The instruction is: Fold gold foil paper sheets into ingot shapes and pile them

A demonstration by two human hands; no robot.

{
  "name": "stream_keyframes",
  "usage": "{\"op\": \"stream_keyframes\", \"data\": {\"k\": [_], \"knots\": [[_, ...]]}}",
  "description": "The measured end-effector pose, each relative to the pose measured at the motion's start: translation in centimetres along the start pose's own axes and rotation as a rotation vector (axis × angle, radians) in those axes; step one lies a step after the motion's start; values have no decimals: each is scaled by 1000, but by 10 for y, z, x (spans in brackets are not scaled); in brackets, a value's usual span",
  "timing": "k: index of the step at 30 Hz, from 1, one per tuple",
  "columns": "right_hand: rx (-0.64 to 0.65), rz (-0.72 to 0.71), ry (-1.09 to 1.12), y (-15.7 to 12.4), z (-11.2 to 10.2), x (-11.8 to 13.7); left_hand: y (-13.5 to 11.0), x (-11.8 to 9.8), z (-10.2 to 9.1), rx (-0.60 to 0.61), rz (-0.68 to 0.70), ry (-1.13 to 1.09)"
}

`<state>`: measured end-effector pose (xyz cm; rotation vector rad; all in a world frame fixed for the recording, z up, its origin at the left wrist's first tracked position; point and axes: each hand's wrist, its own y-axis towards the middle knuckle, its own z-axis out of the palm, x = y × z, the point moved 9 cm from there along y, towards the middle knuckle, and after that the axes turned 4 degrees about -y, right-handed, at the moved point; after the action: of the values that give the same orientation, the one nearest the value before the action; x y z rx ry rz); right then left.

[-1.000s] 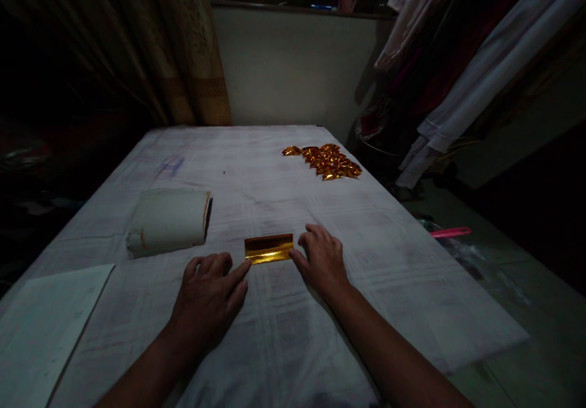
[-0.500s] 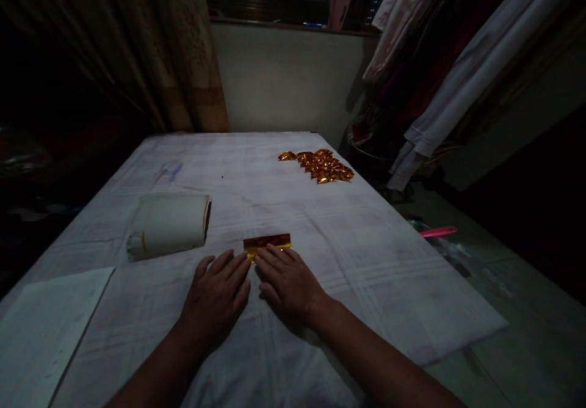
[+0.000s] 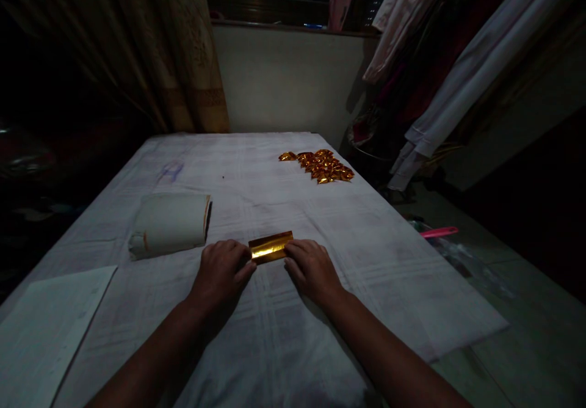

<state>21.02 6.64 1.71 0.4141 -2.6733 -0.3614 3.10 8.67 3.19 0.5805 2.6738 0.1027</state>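
A small strip of shiny gold foil paper (image 3: 271, 248) lies between my two hands, just above or on the white checked cloth (image 3: 274, 322); its long edges look folded or curled. My left hand (image 3: 224, 269) pinches its left end between thumb and fingers. At the opposite end, my right hand (image 3: 314, 267) grips the foil the same way. Farther back on the right sits a pile of folded gold foil pieces (image 3: 324, 167), pointed at their ends.
Left of my hands lies a folded pale packet (image 3: 171, 223) with a brown inner edge. A white sheet (image 3: 55, 322) covers the near left corner. Clothes (image 3: 448, 90) hang at right, and a pink handle (image 3: 439, 232) shows beyond the table's right edge. A curtain (image 3: 183, 47) hangs behind.
My hands were lying flat with fingers over the foil; now they have moved apart to its ends and pinch it. More of the foil's bright surface shows.
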Motion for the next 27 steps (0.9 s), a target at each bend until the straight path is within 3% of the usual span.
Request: {"op": "stream_keyframes", "data": {"k": [3,9,16,24,27], "knots": [[43,62,-8,8,-1,-9,2,-1,1,0,-24,-29],[220,100,45,22,2,-24,-4,-5,2,-126,-38,-92],[294,45,87,29,6,-31,-11,-12,-1,-217,-11,-173],[335,59,-8,29,7,-25,-24,-56,-28,-397,270,27],[350,66,-29,29,6,-24,-27,-60,-29,-409,316,79]]}}
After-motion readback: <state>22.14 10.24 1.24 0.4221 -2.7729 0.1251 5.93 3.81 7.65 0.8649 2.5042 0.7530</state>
